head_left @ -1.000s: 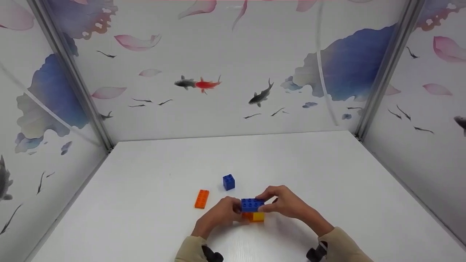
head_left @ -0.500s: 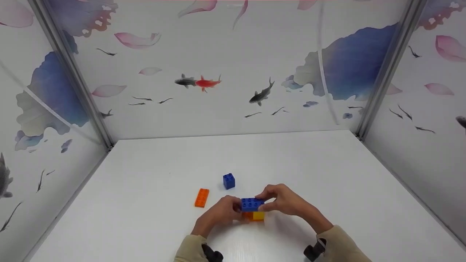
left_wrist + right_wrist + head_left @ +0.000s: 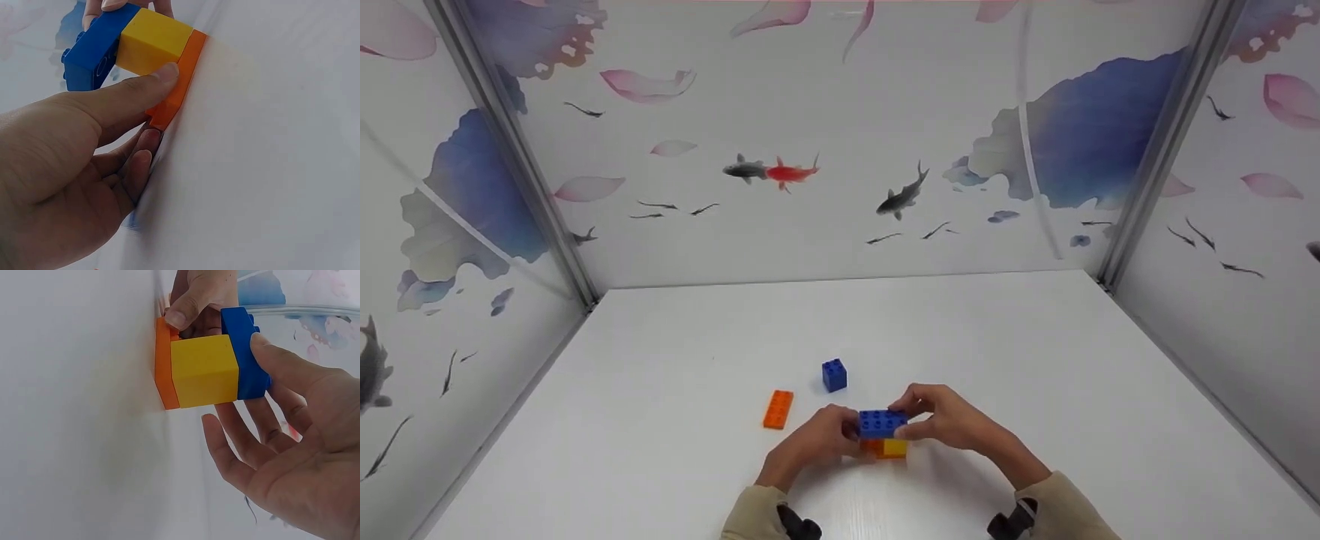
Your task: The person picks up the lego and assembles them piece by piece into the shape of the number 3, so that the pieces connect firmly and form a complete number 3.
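Note:
A yellow block (image 3: 205, 371) stands on one end of an orange plate (image 3: 164, 365), and a long blue brick (image 3: 881, 424) lies across its top, reaching out over the plate's other end. My left hand (image 3: 819, 441) grips that end of the orange plate, its thumb on top, as the left wrist view shows (image 3: 84, 163). With thumb and fingers my right hand (image 3: 952, 420) pinches the right end of the blue brick (image 3: 246, 354). In the right wrist view the lower fingers of my right hand (image 3: 304, 439) are spread beside the stack.
A small blue block (image 3: 834, 375) stands behind the stack on the white table (image 3: 697, 337). Another orange plate (image 3: 778, 409) lies flat to the left of it, near my left hand. Patterned panels (image 3: 840, 247) border the table at the back and both sides.

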A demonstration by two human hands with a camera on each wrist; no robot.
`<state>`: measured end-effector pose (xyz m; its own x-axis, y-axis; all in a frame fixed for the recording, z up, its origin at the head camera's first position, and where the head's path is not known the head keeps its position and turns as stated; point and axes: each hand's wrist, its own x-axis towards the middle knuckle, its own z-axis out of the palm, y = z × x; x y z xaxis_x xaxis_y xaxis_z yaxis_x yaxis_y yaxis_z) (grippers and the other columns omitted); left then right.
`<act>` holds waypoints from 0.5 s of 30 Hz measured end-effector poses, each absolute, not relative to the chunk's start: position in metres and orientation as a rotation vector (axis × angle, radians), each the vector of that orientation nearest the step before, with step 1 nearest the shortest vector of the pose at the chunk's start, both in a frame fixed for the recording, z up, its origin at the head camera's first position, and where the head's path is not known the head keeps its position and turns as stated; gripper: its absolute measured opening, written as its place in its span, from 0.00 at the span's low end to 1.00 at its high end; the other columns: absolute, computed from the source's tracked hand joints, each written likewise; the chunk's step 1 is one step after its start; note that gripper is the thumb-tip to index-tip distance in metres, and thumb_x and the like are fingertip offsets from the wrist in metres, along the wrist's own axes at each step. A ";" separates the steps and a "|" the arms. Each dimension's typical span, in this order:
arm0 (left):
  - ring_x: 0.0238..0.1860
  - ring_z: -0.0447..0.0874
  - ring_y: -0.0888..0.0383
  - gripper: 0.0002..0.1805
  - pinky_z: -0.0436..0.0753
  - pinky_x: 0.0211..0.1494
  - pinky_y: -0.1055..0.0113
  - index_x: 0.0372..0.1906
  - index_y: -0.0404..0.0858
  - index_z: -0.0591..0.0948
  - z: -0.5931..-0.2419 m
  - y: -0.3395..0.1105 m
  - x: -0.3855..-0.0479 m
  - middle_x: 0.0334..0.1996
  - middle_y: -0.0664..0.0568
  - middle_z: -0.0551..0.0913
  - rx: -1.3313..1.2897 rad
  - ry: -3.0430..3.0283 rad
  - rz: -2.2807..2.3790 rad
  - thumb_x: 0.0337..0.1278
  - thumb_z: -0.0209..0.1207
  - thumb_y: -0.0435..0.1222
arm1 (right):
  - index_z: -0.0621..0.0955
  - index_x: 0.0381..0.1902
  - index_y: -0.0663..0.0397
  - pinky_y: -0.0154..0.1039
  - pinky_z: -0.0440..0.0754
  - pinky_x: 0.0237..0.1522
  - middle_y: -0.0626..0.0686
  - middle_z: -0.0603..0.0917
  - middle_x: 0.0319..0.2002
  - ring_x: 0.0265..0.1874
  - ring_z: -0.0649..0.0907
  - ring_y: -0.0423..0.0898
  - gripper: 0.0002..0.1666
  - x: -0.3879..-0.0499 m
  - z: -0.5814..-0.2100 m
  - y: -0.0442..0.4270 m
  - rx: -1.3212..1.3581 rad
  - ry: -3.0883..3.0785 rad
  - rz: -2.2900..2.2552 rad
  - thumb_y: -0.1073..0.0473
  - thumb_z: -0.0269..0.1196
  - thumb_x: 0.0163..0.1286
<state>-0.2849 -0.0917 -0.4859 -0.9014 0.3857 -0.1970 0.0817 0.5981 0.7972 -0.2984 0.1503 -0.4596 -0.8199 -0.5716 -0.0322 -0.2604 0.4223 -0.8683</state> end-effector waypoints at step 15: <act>0.41 0.79 0.56 0.17 0.82 0.60 0.54 0.48 0.41 0.85 -0.484 -0.092 -0.286 0.40 0.55 0.86 0.426 2.499 1.171 0.53 0.73 0.35 | 0.79 0.55 0.51 0.50 0.82 0.60 0.53 0.82 0.56 0.57 0.81 0.53 0.26 -0.297 -0.469 0.149 -0.638 2.304 -1.330 0.56 0.74 0.60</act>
